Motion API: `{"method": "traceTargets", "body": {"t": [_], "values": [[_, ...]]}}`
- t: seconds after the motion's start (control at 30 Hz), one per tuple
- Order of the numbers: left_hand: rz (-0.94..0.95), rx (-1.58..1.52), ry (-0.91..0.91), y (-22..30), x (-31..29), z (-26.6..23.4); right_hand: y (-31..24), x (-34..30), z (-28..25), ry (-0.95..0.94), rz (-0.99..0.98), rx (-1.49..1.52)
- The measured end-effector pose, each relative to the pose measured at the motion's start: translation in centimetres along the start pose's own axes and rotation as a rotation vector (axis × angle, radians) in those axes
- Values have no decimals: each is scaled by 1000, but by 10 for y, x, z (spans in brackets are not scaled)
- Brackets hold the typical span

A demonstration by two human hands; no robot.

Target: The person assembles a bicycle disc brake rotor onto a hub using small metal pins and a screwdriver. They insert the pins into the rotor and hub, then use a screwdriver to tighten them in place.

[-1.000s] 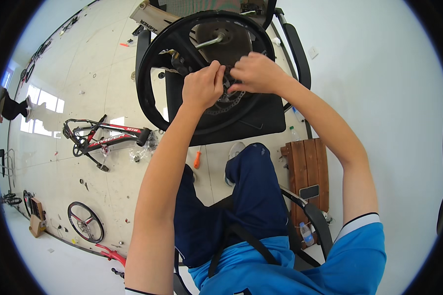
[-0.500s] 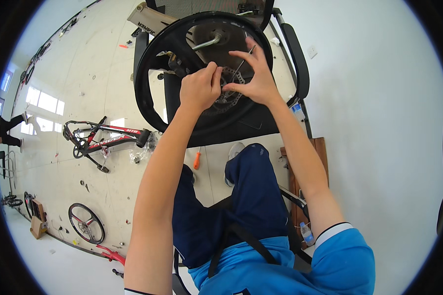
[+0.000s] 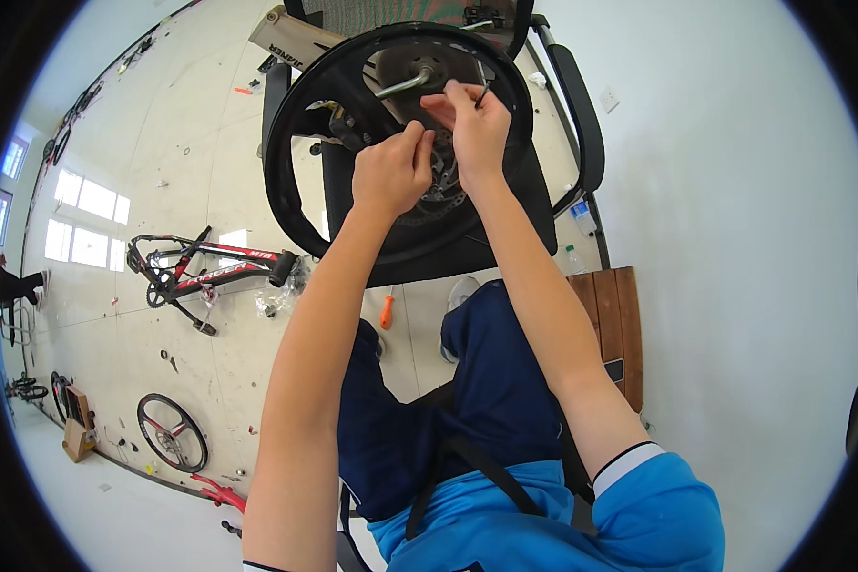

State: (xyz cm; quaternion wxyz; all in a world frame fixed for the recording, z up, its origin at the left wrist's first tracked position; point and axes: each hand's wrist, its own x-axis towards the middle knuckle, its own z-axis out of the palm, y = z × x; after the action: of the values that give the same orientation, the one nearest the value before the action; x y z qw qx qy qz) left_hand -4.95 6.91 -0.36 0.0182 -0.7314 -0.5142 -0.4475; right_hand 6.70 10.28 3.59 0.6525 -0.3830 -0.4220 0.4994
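Note:
A black bicycle wheel point(image 3: 289, 205) with broad spokes lies on the seat of a black office chair point(image 3: 529, 205). At its hub is a silver brake disc point(image 3: 440, 191), partly covered by my hands. My left hand point(image 3: 389, 173) is closed at the disc's left edge, fingertips pinched together; anything between them is hidden. Just right of it, my right hand point(image 3: 475, 129) is closed on a thin hex key, whose dark end sticks out past the fingers. Most of the key is hidden by the hand. A bent silver rod point(image 3: 405, 86) shows beyond my hands.
The chair's right armrest point(image 3: 579, 119) stands beside the wheel. An orange-handled screwdriver point(image 3: 387, 311) lies on the floor near my feet. To the left are a black and red bicycle frame point(image 3: 224, 270) and another wheel point(image 3: 170, 434). A wooden stool-like surface point(image 3: 615, 319) is at my right.
My right hand has turned and drawn its fingers together around the hex key, coming closer to my left hand. My left hand has barely moved.

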Motion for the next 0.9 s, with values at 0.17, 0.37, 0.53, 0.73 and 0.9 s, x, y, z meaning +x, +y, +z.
{"method": "traceTargets", "body": {"t": [0.17, 0.37, 0.53, 0.73, 0.9], "values": [[11, -22, -11, 0, 1, 0, -15, 10, 10, 114, 201, 119], [16, 13, -68, 2, 4, -1, 13, 24, 4, 198, -162, -341], [28, 16, -75, 0, 4, -2, 15, 23, 9, 198, -330, -503], [38, 45, -140, -11, 1, 1, 8, 0, 21, -155, -949, -755], [37, 110, -12, -9, -3, 1, 8, -29, 26, -275, -717, -716]]}}
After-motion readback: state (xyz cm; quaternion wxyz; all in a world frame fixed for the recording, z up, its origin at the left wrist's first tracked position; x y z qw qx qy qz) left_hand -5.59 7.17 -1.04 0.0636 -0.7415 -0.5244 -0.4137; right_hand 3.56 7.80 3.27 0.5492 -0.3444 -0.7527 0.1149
